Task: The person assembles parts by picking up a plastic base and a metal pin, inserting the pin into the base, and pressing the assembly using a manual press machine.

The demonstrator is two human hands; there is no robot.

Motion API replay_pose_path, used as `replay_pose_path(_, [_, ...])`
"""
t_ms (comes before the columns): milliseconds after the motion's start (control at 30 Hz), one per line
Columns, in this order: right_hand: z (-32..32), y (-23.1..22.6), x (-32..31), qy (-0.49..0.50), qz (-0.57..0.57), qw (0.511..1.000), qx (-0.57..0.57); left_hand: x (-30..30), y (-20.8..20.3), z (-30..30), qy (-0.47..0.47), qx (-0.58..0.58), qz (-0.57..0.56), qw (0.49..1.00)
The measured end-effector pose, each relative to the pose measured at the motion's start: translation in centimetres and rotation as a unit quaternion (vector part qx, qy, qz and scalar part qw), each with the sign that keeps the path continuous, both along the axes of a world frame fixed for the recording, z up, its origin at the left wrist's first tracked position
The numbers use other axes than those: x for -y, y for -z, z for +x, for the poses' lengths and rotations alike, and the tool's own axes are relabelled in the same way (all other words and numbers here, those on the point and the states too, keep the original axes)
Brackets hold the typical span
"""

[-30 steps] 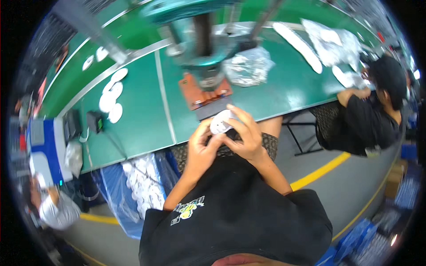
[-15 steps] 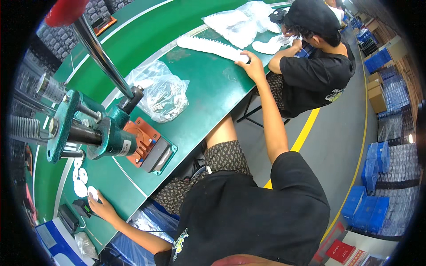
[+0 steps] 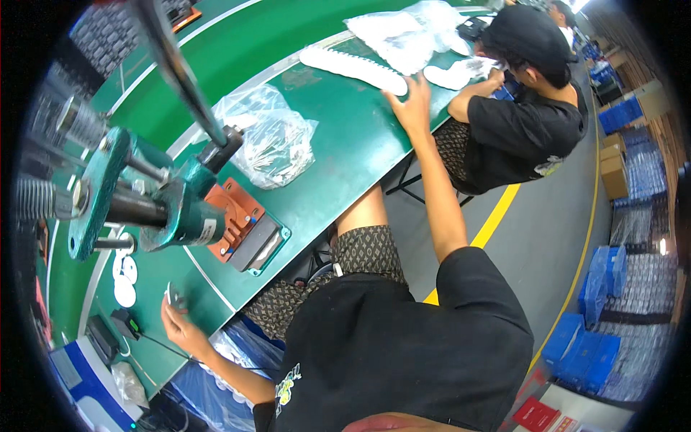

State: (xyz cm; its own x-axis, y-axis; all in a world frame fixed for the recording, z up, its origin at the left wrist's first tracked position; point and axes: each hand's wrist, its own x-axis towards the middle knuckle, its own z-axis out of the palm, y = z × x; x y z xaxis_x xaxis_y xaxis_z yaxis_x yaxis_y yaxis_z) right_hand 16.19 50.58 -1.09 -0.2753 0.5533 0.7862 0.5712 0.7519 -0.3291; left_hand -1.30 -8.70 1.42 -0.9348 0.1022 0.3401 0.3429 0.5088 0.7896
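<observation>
My left hand (image 3: 183,333) is raised over the table's left part, thumb and fingers closed on a thin white disc (image 3: 171,294) tilted nearly edge-on. Beyond it, several flat white round pieces (image 3: 124,291) lie in a line on the green table (image 3: 345,133). A long curved row of stacked white discs (image 3: 349,66) rests at the far side. My right hand (image 3: 412,111) reaches to the near end of this row, thumb and fingers on either side of the end disc. Its exact grip is partly hidden.
A green lever press (image 3: 180,209) with an orange fixture (image 3: 237,219) stands between my hands. Behind it lies a clear bag of small white parts (image 3: 277,151). A co-worker in black (image 3: 522,122) sits at the right. A small black box (image 3: 124,324) and a blue-white machine (image 3: 90,381) are at left.
My left hand has lifted a white disc from the line of round pieces and drawn it toward the press. My right hand stays at the row's end, its fingers pointing more upward. The view has shifted slightly.
</observation>
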Motion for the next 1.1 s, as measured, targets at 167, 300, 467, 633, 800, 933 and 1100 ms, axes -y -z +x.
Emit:
replay_pose_path(167, [-3.7, -3.4, 15.5, -0.337, -0.006, 0.941, 0.012, -3.5, 0.6, 0.0, 0.042, 0.173, 0.031, 0.984])
replay_pose_path(300, [-9.8, -1.5, 18.5, -0.409, -0.093, 0.906, 0.054, -7.7, -1.3, 0.1, 0.088, 0.214, 0.044, 0.972])
replay_pose_path(467, [-12.8, -1.1, 18.8, -0.437, -0.089, 0.887, 0.122, -6.8, -0.5, -0.6, 0.126, 0.235, 0.034, 0.963])
replay_pose_path(633, [-13.1, -1.2, 19.9, -0.385, -0.095, 0.911, 0.11, -7.3, 0.1, 0.6, 0.034, 0.103, 0.008, 0.994])
replay_pose_path(800, [-10.8, -2.6, 21.1, -0.332, -0.077, 0.936, 0.085, -7.9, -2.1, 2.5, 0.019, 0.057, -0.153, 0.986])
replay_pose_path(933, [-6.6, -4.8, 24.4, -0.311, -0.315, 0.892, -0.089, -8.2, -1.4, 2.6, 0.021, 0.059, -0.123, 0.99])
replay_pose_path(1100, [-2.6, -4.6, 26.8, -0.455, -0.591, 0.662, -0.071, -7.4, -1.3, 3.6, 0.11, 0.004, -0.053, 0.993])
